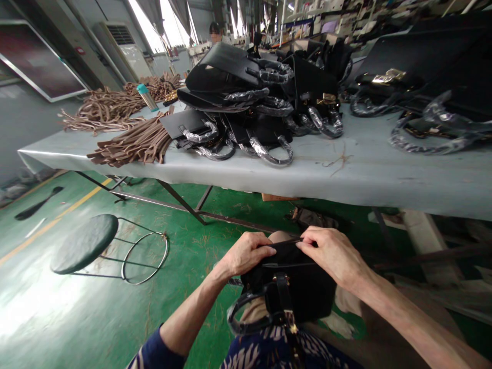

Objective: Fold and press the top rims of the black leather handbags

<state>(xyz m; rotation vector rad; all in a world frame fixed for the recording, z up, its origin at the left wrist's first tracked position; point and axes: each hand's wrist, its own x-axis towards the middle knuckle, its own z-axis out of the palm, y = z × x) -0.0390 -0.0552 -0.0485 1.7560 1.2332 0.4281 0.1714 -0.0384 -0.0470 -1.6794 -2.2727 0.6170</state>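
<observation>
- Pinching the bag (307, 294) by its upper edge, both hands show a narrow grip: the right hand (333, 251) closes thumb and finger on the edge, and the left hand (248, 253) lays its thumb over it, the far fingers being partly hidden.
- The bag rests on the lap (346, 301), below the worktop (346, 177) and apart from it; if the knees shift or part, it could tip or slide to the floor (126, 318), where loose scraps could dirty it.
- Since the pinch takes in only a thin rim, uneven pull between the hands could let the edge slip or pucker.
- Too hard a squeeze or a fingernail could crease or mark the black surface.
- The handle (240, 328) and gold fitting (291, 323) lie toward the shirt (246, 353); a sharp turn of the bag could snag cloth or scratch the metal.
- On the worktop, the pile (230, 77) leans unevenly, with handles near the front; a knock from below could send pieces sliding.
- The straps (134, 143) lie loose by the worktop's near edge, so a brush could drag some off.
</observation>
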